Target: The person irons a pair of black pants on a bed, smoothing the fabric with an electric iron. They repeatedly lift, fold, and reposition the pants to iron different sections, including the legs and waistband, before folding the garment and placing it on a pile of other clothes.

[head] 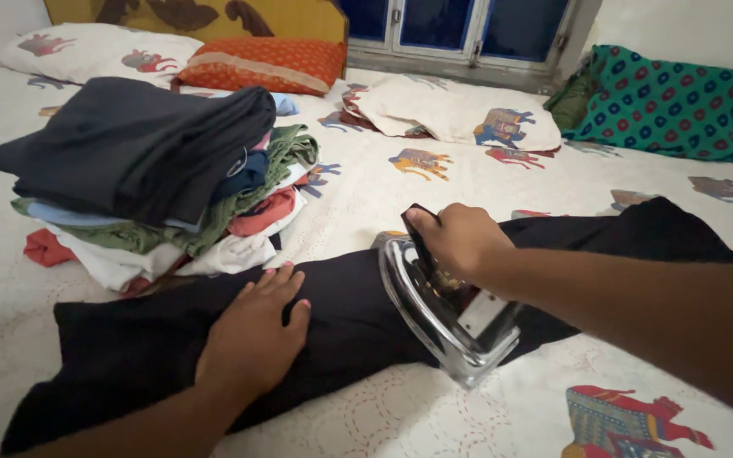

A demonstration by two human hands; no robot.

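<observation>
Here my right hand (460, 239) grips the handle of the iron (447, 318), which sits on the black cloth (349, 309) spread on the bed (434, 407). My left hand (256, 331) lies flat (fingers spread) on the cloth just left of the iron, with a clothes pile (163, 182) beyond its fingertips.

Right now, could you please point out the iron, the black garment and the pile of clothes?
iron (447, 326): head view, on its shiny metal body.
black garment (129, 348): head view, on the flat cloth left of the left hand.
pile of clothes (142, 148): head view, on the dark top piece.
</observation>
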